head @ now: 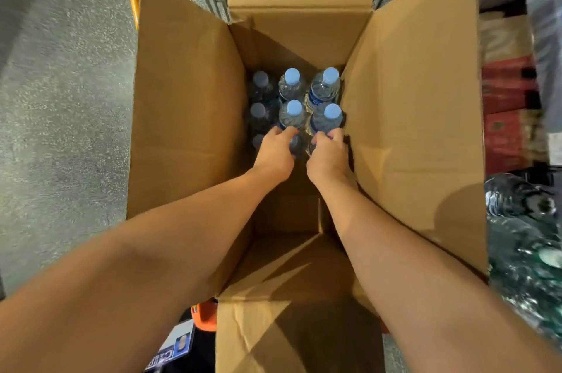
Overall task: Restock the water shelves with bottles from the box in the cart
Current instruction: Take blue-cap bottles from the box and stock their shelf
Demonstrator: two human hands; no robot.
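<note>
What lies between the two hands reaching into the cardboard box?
Head view: between the left hand and right hand shows only a narrow gap with bottle plastic, partly hidden.

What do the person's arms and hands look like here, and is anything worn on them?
Both forearms are bare up to the frame edge, with no sleeve showing. The left hand and the right hand carry no gloves, and no watch, bracelet or ring can be seen on the wrists or on the fingers that show. The nails are too small to judge.
</note>
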